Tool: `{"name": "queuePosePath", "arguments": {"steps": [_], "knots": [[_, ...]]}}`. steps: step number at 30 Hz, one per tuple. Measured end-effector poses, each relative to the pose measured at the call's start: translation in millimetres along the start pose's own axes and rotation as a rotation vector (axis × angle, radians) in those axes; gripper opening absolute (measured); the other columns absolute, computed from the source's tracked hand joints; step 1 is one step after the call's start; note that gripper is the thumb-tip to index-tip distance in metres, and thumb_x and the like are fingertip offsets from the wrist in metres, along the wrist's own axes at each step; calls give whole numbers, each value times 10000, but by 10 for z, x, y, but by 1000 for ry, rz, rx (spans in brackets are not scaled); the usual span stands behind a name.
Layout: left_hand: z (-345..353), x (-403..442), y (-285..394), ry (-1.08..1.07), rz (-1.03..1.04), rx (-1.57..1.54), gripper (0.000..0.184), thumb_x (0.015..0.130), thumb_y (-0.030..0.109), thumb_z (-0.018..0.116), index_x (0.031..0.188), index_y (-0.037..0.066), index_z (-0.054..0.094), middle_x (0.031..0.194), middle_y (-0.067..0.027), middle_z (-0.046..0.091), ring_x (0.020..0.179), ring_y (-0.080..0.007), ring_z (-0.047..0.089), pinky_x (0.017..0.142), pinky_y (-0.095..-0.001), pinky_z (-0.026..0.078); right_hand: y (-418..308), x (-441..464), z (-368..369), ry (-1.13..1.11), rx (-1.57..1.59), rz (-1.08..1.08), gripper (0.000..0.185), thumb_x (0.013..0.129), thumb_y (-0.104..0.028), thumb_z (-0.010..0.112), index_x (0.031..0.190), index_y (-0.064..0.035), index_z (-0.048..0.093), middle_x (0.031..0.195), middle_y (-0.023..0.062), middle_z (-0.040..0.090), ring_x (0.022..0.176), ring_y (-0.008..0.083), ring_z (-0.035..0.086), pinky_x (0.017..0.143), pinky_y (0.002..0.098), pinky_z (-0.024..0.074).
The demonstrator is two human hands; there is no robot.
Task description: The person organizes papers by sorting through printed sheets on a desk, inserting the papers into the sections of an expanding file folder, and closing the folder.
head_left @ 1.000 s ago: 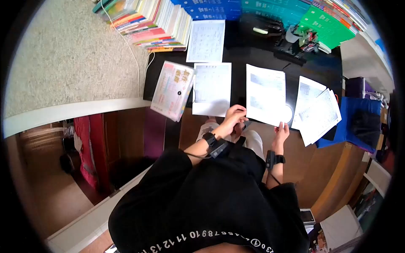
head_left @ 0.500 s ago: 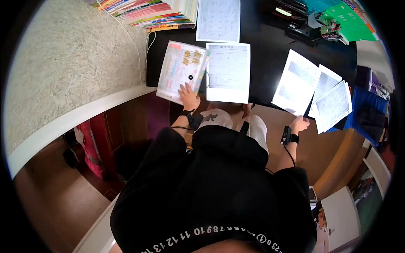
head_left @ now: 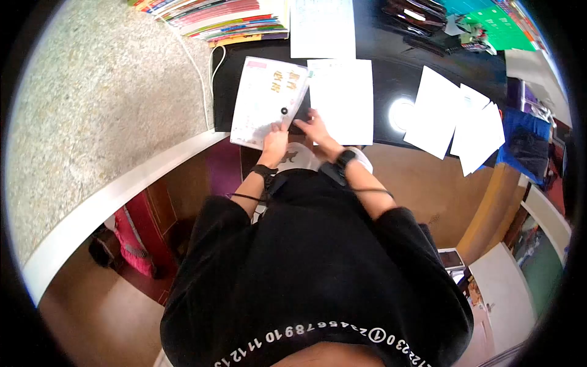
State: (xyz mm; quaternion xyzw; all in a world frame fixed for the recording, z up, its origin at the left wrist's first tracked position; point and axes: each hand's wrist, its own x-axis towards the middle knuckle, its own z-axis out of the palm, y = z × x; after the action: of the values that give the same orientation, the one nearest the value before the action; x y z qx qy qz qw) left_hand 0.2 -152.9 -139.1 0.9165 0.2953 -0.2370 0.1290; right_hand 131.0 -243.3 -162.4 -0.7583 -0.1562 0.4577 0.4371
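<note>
Books (head_left: 244,21) stacked toward far left corner of black tabletop (head_left: 385,79). Green box (head_left: 504,27) toward far right corner. Dark glossy item (head_left: 428,23) left of it, possibly a case; outline unclear. Blue fabric (head_left: 518,118) beyond right edge.

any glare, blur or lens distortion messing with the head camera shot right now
Head view: a round glare spot shines on the black desk; head view: the papers at right are washed out to near-blank white; head view: the right hand looks slightly blurred, probably by motion; head view: strong fisheye bending, with black corners.
</note>
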Motion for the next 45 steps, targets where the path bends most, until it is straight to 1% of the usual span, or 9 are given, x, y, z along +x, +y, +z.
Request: {"name": "queuePosePath", "arguments": {"steps": [8,11,14,23,31,35,36,41,45], "knots": [[-515,-50,-213,66,151,-214,166,841,164,536,831,24,623,857,-154,600,789,-324,613,661,-435,485,43,223,393,192,152,115,1065,642,-395,807,1354,62,161,1206,252,465,1062,290,514,887,401,426],[-906,-137,-337,233,333,-418,195,847,216,558,766,49,616,817,-126,571,723,-342,587,628,-436,457,-425,-68,-2,-191,537,492,828,706,-472,742,1284,-30,346,1103,145,530,1065,197,492,881,445,409],[-1329,-232,-398,178,366,-619,224,841,204,589,751,-1,578,774,-110,532,639,-294,554,581,-370,427,-959,-323,-185,-432,448,374,690,732,-521,688,1179,-44,466,1080,106,529,1029,176,488,897,385,401],[-1275,-375,-676,343,38,-1713,285,887,92,544,629,-14,481,668,8,416,614,-66,408,569,-205,320,-1308,-552,-856,105,625,-226,257,901,-273,521,809,-41,582,834,34,601,830,145,568,804,292,452],[-854,-620,-1007,574,-83,-747,250,832,118,602,644,-23,515,611,-101,503,497,-208,506,479,-336,364,-872,-818,-1276,307,477,-94,214,919,-216,491,808,-48,563,895,72,617,913,154,580,861,315,450],[-718,-595,-1127,635,-150,-740,149,813,93,601,695,4,578,665,-116,560,565,-248,583,527,-337,437,-879,-879,-1195,355,478,-26,228,931,-214,475,808,-44,566,947,88,632,947,162,587,869,322,447],[-767,-573,-1158,554,-148,-821,192,793,18,588,982,44,608,818,-148,624,640,-248,633,570,-320,477,-877,-882,-1196,348,516,-32,235,922,-221,491,791,-45,574,964,90,637,943,158,581,854,322,446],[-1154,-577,-1010,392,-87,-1036,767,746,-120,512,1405,164,240,1114,-236,582,735,-272,664,593,-321,496,-716,-776,-1288,396,632,50,224,924,-209,483,863,-16,579,961,112,647,918,195,616,865,332,454],[-1064,-484,-1024,396,-101,-956,640,733,-107,501,1316,114,358,1097,-223,589,722,-273,662,598,-338,498,-506,-669,-1406,475,647,79,233,929,-217,480,926,-1,566,949,118,646,895,207,626,844,326,467]]}}
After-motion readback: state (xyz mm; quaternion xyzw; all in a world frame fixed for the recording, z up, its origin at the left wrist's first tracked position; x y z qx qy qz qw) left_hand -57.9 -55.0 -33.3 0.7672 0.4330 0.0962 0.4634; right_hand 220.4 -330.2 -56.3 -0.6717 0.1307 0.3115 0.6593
